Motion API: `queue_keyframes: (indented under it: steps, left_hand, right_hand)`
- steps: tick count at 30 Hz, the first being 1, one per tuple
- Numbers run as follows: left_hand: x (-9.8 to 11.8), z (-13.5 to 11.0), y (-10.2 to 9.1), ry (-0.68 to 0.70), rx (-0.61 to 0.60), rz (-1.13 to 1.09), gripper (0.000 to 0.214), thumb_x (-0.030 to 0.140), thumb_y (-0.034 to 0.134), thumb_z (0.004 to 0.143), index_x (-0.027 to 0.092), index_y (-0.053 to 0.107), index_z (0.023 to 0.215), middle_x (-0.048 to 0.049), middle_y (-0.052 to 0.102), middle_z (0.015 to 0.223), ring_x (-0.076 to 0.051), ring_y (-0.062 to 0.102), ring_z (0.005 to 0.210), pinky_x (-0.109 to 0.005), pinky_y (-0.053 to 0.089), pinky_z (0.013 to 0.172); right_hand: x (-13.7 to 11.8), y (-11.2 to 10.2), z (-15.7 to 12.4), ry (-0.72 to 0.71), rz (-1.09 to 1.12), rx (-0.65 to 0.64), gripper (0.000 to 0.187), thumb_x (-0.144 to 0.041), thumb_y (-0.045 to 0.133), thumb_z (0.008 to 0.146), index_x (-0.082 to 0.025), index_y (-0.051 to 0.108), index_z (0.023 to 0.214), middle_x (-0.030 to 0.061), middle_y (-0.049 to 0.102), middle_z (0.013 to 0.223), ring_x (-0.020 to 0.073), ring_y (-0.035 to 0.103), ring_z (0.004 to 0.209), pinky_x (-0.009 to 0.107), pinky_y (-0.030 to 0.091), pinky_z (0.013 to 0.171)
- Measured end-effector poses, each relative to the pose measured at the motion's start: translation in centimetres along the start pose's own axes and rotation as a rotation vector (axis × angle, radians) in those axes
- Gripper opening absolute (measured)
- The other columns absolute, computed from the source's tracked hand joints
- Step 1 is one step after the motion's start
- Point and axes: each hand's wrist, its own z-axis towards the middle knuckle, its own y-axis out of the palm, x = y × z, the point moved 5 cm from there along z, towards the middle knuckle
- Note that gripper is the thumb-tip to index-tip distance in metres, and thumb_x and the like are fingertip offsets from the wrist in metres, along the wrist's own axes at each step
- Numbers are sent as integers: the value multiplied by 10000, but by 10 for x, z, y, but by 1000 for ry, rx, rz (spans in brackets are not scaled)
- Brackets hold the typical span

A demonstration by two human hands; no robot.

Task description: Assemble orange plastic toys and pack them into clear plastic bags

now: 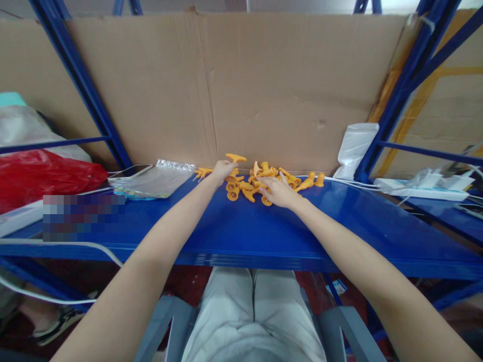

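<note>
A loose heap of small orange plastic parts lies on the blue shelf top, near its back edge. Several have a hollow, cup-like end facing me. My left hand is closed at the left side of the heap, pinching an orange T-shaped plastic piece that sticks up above the others. Over the right part of the heap lies my right hand, palm down with fingers spread, touching the parts and hiding some of them. More orange pieces trail off to its right.
Cardboard walls off the back, between blue metal posts. Clear plastic bags and a tablet-like device lie left, beside a red bag. At right are a white pouch, cables and a power strip.
</note>
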Motion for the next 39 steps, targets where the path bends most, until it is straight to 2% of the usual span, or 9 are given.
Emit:
queue_keyframes:
  steps: [2, 6, 10, 16, 21, 25, 27, 29, 39]
  left_hand:
    - [14, -10, 11, -25, 17, -102, 295, 203, 662, 752, 177, 455, 543, 61, 405, 454, -61, 362, 413, -200, 246, 403]
    - [36, -34, 37, -2, -115, -284, 353, 281, 624, 836, 193, 391, 584, 94, 300, 425, -38, 262, 348, -187, 183, 378]
    - [37, -52, 49, 19, -170, -412, 353, 342, 648, 836, 190, 413, 621, 80, 382, 457, -41, 350, 356, -180, 238, 384]
    - [14, -56, 42, -38, -168, -479, 363, 499, 673, 793, 168, 544, 719, -6, 598, 646, -64, 516, 471, -188, 348, 438]
    - [0, -45, 32, -34, -47, -284, 352, 500, 626, 834, 158, 568, 774, -58, 637, 731, -137, 625, 635, -211, 420, 503]
    - [2, -37, 23, 197, 106, -159, 236, 378, 574, 895, 173, 518, 793, -32, 617, 774, -133, 628, 744, -211, 451, 612]
    - [6, -36, 22, 337, 55, -145, 206, 338, 546, 912, 180, 507, 785, -11, 604, 751, -117, 611, 735, -210, 451, 652]
    - [7, -36, 23, 378, -33, -110, 221, 319, 546, 909, 186, 488, 741, 16, 566, 661, -109, 585, 657, -210, 439, 628]
    - [15, -43, 19, 266, -98, -75, 234, 210, 504, 920, 198, 426, 699, 59, 501, 517, -71, 455, 404, -185, 350, 447]
  right_hand:
    - [-2, -4, 0, 1, 3, 31, 420, -325, 379, 960, -179, 548, 1316, 130, 583, 1334, 284, 480, 1295, 636, 135, 1119]
    - [-6, -13, -1, 32, 3, 89, 489, -425, 315, 979, -144, 519, 1324, 162, 610, 1286, 299, 512, 1260, 632, 126, 1118]
    - [-5, -17, 0, 59, -12, 148, 479, -451, 315, 968, -132, 557, 1231, 158, 674, 1150, 302, 590, 1146, 589, 157, 1122]
    - [6, -19, 3, 66, 25, 222, 394, -399, 389, 918, -142, 586, 1141, 131, 706, 1000, 295, 631, 1035, 547, 272, 1053]
    - [16, -22, 3, 128, 56, 235, 331, -377, 435, 901, -135, 594, 1061, 110, 713, 860, 273, 661, 898, 466, 381, 956]
    - [21, -20, 2, 133, 148, 195, 340, -387, 448, 901, -125, 586, 1068, 107, 702, 840, 236, 656, 774, 342, 465, 738]
    - [23, -19, 3, 114, 169, 173, 343, -386, 462, 897, -121, 586, 1077, 105, 698, 837, 221, 647, 738, 314, 459, 681]
    - [24, -18, 3, 89, 168, 161, 338, -394, 460, 902, -125, 596, 1055, 99, 694, 820, 208, 635, 706, 301, 451, 651]
    - [23, -27, 2, 132, 139, 136, 370, -398, 505, 894, -106, 607, 1097, 116, 701, 891, 219, 651, 780, 288, 449, 674]
